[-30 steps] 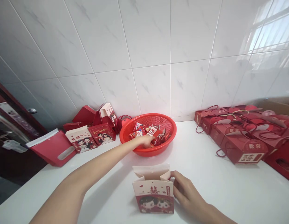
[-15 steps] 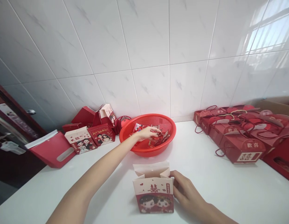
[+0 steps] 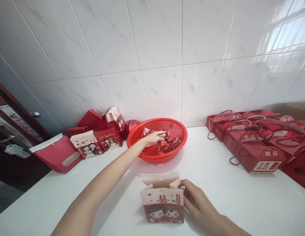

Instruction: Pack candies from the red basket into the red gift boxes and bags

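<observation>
Fingers (image 3: 189,184) of the right hand (image 3: 201,204) are gripping the paper box (image 3: 163,211) at its right side edge. The box is standing upright on the white table (image 3: 113,209), top gaping, side gussets folding inward; cream above, red below, showing two cartoon faces, small hearts and a red character. The left hand (image 3: 152,140) is reaching over the red basket (image 3: 156,160), its fingertips lying among wrapped packets (image 3: 171,144); cannot tell whether they are holding one. The box is sitting nearer the camera, apart from those fingertips.
</observation>
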`<state>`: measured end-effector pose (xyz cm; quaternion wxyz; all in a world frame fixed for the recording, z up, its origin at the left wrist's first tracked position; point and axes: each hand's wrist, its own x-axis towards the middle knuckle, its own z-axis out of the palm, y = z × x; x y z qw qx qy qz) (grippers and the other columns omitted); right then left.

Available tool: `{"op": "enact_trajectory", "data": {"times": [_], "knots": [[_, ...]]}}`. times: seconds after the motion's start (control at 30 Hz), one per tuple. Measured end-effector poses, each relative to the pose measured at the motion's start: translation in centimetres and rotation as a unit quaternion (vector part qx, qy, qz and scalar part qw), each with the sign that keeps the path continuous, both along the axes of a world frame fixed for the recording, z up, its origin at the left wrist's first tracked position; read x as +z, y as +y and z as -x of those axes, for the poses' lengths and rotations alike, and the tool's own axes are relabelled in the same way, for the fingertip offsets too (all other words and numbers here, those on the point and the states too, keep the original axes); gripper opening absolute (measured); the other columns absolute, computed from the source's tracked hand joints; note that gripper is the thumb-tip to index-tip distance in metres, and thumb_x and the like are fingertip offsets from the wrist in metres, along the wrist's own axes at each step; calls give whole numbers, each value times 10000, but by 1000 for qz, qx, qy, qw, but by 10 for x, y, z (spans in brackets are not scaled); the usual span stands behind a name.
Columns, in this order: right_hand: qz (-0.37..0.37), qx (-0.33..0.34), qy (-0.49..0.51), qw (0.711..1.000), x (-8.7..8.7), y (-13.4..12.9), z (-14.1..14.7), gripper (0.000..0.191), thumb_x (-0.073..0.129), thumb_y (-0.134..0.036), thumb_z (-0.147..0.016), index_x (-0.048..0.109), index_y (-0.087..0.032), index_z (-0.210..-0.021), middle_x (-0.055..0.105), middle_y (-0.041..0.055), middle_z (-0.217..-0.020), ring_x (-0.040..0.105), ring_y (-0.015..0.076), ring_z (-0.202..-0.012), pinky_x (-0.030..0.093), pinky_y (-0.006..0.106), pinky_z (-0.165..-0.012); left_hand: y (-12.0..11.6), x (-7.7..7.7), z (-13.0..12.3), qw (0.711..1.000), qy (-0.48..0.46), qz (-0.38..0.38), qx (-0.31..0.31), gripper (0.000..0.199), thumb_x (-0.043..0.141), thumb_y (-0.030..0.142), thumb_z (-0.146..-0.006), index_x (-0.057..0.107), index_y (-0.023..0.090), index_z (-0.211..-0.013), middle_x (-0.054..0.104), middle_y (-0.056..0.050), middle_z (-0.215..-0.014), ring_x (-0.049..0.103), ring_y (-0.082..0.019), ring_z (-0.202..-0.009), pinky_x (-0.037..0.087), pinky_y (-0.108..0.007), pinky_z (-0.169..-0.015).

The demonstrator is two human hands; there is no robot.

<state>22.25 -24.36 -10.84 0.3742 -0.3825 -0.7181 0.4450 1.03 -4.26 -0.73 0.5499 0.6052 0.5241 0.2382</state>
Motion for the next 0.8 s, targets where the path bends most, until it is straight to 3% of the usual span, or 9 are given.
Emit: {"op": "enact_trajectory", "data": {"times": [0.13,0.23,0.37,0.43,0.57,0.67,0.8], "knots": [[1,-3,0,1000,1,-1,0,233,471,-393,-979,626,-237,-1056,685,56,-980,590,183,-760,496,311,-717,1,-2,1,997,56,-44,-17,653,685,146,-764,576,187,-1406,723,-118,-1159,684,-195,-894,512,-245,-644],[0,-1,-1,1000,0,-1,1,232,476,-397,-976,622,-242,-1067,684,54,-969,588,185,-750,500,319,-722,0,-2,1,982,131,-58,-120,567,773,247,-698,694,209,-1259,711,-98,-1207,677,-246,-998,525,-279,-710],[0,2,6,1000,-1,0,2,227,475,-388,-979,620,-238,-1070,684,60,-1010,590,181,-753,497,314,-723,-2,-6,-6,946,197,-108,-234,667,822,216,-592,695,226,-1247,710,-86,-1217,620,-297,-1168,503,-327,-901],[1,3,5,1000,-2,0,2,222,478,-382,-978,617,-237,-1073,682,60,-1014,590,179,-754,494,312,-722,-3,-8,-10,930,228,-147,-248,694,797,180,-584,680,219,-1268,709,-89,-1224,629,-299,-1149,491,-329,-919],[5,5,-3,1000,-2,1,2,213,497,-382,-968,617,-239,-1071,678,58,-1006,586,180,-748,494,312,-718,-4,-6,-14,905,282,-170,-270,659,770,190,-593,690,201,-1247,736,-94,-1158,683,-290,-949,505,-322,-783],[5,8,-8,1000,-2,1,2,216,490,-379,-969,622,-234,-1060,675,57,-995,590,181,-753,497,313,-723,-3,-1,-10,915,248,-205,-246,593,771,235,-621,704,183,-1208,738,-90,-1142,671,-289,-964,493,-328,-830],[0,5,-3,1000,-2,1,2,213,485,-362,-972,626,-226,-1057,680,62,-1008,595,175,-756,497,311,-730,2,6,1,968,125,-200,-82,542,759,255,-659,693,171,-1189,703,-96,-1217,610,-284,-1145,459,-318,-959]]}}
